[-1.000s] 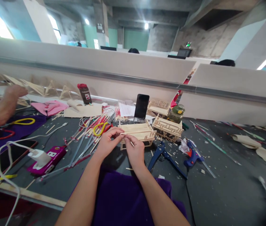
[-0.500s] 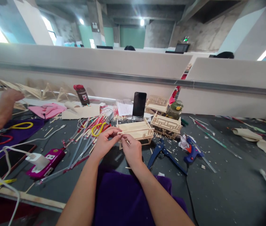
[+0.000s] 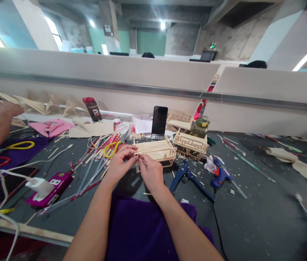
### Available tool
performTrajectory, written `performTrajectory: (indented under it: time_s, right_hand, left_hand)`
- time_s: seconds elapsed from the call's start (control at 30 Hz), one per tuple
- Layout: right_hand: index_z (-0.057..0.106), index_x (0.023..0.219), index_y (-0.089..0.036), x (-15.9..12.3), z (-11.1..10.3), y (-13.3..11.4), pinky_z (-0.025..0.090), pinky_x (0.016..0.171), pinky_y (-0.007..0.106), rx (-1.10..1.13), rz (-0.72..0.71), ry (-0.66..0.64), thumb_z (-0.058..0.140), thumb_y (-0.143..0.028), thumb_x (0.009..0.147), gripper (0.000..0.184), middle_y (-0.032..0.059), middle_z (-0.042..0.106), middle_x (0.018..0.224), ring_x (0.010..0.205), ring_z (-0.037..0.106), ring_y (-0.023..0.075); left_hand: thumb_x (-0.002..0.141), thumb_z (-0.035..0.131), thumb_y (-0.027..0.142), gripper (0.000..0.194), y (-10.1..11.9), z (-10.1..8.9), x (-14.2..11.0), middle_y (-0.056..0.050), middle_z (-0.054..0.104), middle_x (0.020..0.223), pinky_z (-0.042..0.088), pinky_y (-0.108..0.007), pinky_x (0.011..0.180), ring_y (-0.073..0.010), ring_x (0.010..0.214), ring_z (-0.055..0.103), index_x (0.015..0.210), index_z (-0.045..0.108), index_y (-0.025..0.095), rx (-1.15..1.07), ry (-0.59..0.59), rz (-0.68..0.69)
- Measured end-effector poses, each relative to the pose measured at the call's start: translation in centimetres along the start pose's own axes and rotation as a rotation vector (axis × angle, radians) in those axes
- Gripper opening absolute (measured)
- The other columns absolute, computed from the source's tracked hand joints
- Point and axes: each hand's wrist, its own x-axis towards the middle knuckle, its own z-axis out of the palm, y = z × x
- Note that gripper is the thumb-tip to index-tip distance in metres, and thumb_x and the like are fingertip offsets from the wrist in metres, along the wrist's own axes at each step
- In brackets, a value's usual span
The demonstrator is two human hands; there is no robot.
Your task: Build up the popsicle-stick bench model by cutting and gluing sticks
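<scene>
A small wooden-stick model (image 3: 156, 150), like a miniature bed frame with a slatted top and railings, stands on the dark table in front of me. My left hand (image 3: 122, 161) is at its near left corner, thumb and fingers pinched together. Beside it my right hand (image 3: 151, 170) pinches at the same corner, the fingertips of both hands nearly touching. Whatever small piece lies between the fingertips is too hidden to name. Right of my hands lie a blue cutter (image 3: 187, 175) and a blue glue gun (image 3: 220, 172).
Two similar stick models (image 3: 190, 143) stand behind to the right by a green-lidded jar (image 3: 200, 127). A phone (image 3: 159, 121) is propped upright behind. Loose sticks, yellow-handled scissors (image 3: 112, 149) and a magenta power strip (image 3: 50, 188) lie left. Another person's hand (image 3: 2, 121) is far left.
The view has shifted slightly. My two hands stay pinched at the model's corner with hardly any movement. The other person's hand at far left has changed its pose a little.
</scene>
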Motion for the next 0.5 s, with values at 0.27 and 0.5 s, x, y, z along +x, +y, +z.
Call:
performTrajectory:
  time_s: [0.27, 0.5]
  right_hand:
    - [0.070, 0.101, -0.027, -0.3, -0.4, 0.2, 0.047, 0.070, 0.025, 0.127, -0.019, 0.049, 0.051, -0.031, 0.093, 0.021, 0.0029, 0.076, 0.089, 0.075, 0.069, 0.0183]
    - [0.072, 0.082, -0.017, 0.3, -4.3, 0.6, 0.045, 0.060, 0.024, 0.469, 0.150, 0.181, 0.055, -0.039, 0.085, 0.028, 0.0014, 0.066, 0.068, 0.062, 0.059, 0.0154]
  left_hand:
    - [0.081, 0.066, 0.033, 0.015, 0.0, 0.0, 0.0, -0.009, 0.063, 0.104, 0.049, -0.034, 0.081, -0.0215, 0.095, 0.060, 0.080, 0.071, 0.019, 0.013, 0.009, 0.001]
    - [0.082, 0.066, 0.031, 0.014, 0.1, 0.0, 0.0, -0.010, 0.063, 0.104, 0.048, -0.033, 0.080, -0.0228, 0.100, 0.060, 0.080, 0.072, 0.019, 0.044, -0.012, -0.008]
